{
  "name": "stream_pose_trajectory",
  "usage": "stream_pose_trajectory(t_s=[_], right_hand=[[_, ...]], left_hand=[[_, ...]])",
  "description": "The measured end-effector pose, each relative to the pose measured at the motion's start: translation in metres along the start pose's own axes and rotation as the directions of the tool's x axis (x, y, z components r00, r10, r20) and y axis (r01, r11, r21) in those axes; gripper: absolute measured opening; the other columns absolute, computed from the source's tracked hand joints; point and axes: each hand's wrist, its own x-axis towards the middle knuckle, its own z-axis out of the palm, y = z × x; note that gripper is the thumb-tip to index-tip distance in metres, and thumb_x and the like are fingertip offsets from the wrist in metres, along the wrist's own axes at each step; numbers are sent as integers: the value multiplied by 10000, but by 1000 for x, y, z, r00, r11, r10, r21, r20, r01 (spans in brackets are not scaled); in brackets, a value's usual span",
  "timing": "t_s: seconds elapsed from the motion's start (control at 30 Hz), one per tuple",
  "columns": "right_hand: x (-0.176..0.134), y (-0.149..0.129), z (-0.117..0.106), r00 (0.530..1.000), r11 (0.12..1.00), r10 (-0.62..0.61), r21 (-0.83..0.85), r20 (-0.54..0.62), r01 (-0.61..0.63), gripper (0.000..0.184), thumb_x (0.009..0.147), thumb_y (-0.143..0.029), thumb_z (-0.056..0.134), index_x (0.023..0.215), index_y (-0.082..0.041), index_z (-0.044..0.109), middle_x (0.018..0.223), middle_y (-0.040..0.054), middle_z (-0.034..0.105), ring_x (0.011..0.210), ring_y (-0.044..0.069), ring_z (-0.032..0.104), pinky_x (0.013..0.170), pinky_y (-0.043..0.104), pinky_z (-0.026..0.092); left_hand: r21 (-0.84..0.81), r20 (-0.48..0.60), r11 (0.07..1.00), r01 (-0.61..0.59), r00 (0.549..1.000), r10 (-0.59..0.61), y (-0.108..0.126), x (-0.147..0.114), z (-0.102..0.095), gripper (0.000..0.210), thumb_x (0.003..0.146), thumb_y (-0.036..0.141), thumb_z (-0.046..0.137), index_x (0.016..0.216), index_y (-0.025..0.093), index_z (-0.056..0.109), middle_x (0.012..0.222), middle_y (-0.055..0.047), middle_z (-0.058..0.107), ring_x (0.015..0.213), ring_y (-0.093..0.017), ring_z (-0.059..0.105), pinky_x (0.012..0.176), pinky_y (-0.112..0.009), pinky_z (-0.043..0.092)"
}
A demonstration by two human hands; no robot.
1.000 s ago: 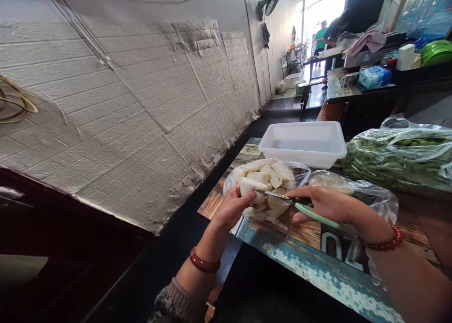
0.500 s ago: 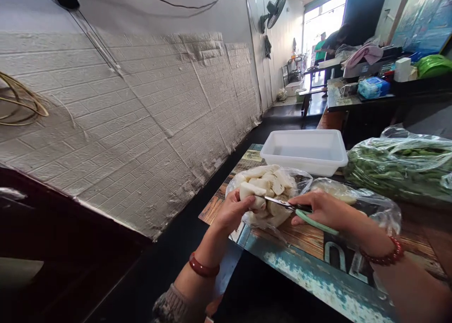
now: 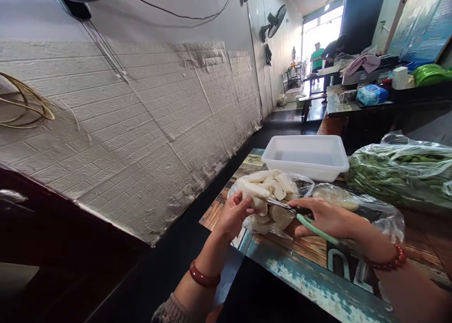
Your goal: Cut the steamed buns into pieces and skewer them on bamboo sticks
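White piece (image 3: 254, 192) in left grip (image 3: 233, 215), scissors (image 3: 280, 204) in right grip (image 3: 330, 219)

Left grip closed on white piece: thumb on near side, other fingers partly hidden behind it. Piece sits at the fingertips and sticks out past them, up and to the right, over the open plastic bag (image 3: 270, 226) of similar white chunks (image 3: 280, 187). Whether it touches the chunks below, can't tell.

Right grip closed around scissors, green handle (image 3: 316, 230) showing below the hand. Blades point left, tips at the piece's right side; can't tell if they cut in. Piece is well apart from right grip, with the blades between.

Bag lies on the counter (image 3: 303, 245), near its left end. White tub (image 3: 307, 168) just behind. Second clear bag (image 3: 379, 201) right of the chunks, partly behind right hand and forearm. Big bag of green pods (image 3: 402, 172) farther right, beside the tub.

Red bangle (image 3: 204, 274) on left wrist, red bead bracelet (image 3: 391, 259) on right.
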Motion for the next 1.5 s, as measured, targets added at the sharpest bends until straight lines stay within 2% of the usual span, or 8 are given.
stream_pose_trajectory(t_s=[0.13,0.33,0.5,0.73,0.97,1.17,1.33,1.5], right_hand=[[0,2,1,1000,999,-29,28,1,29,764,704,-536,756,1350,-151,624,1200,152,719,962,329,677,856,425,533],[2,-2,2,998,998,-54,33,-11,54,649,726,-484,756,1292,-178,666,1194,136,721,979,333,676,867,430,529],[3,-6,5,994,995,-99,23,-52,101,647,716,-453,784,1290,-180,664,1190,134,716,1038,346,653,901,429,511],[6,-6,8,989,991,-109,69,-97,115,431,767,-412,753,1145,-206,753,1050,98,768,918,302,683,813,365,524],[8,4,9,984,974,-128,171,-120,147,400,775,-453,737,1100,-222,779,917,44,793,799,251,687,729,299,519],[12,11,14,982,972,-141,171,-124,161,360,764,-461,728,1001,-203,809,869,44,794,771,261,684,725,313,520],[9,6,10,992,986,-88,130,-94,100,439,735,-420,747,1113,-199,774,989,74,792,877,303,696,807,361,524],[6,0,8,995,989,-79,120,-58,86,509,708,-378,769,1190,-220,734,1109,86,760,967,322,684,857,387,532]], left_hand=[[-7,-1,1000,-3,1000,3,-2,1,1,493,738,424,832,1135,161,708,1064,-109,717,873,-204,675,739,-304,577],[58,-8,998,6,1000,-6,-8,0,4,443,739,415,833,1098,181,720,1060,-80,706,851,-177,655,684,-257,557],[129,9,992,4,1000,-6,-12,2,6,407,729,434,833,1024,169,740,968,-61,698,786,-156,623,643,-240,544],[125,-12,992,7,1000,-5,-7,2,9,442,693,472,848,991,163,742,903,-52,685,718,-133,580,609,-236,535],[135,-26,991,4,1000,-1,-5,3,8,433,677,471,857,941,147,745,858,-45,684,679,-123,571,601,-235,525],[138,7,990,3,1000,-4,-6,2,4,396,717,455,833,957,154,741,874,-63,707,713,-141,602,615,-233,530],[98,-2,995,-17,1000,17,-4,0,4,420,736,461,819,1031,173,742,989,-81,711,794,-163,620,642,-242,546],[182,38,983,-27,999,20,-4,-1,7,392,801,475,760,1041,165,755,958,-87,718,788,-154,617,642,-225,531]])
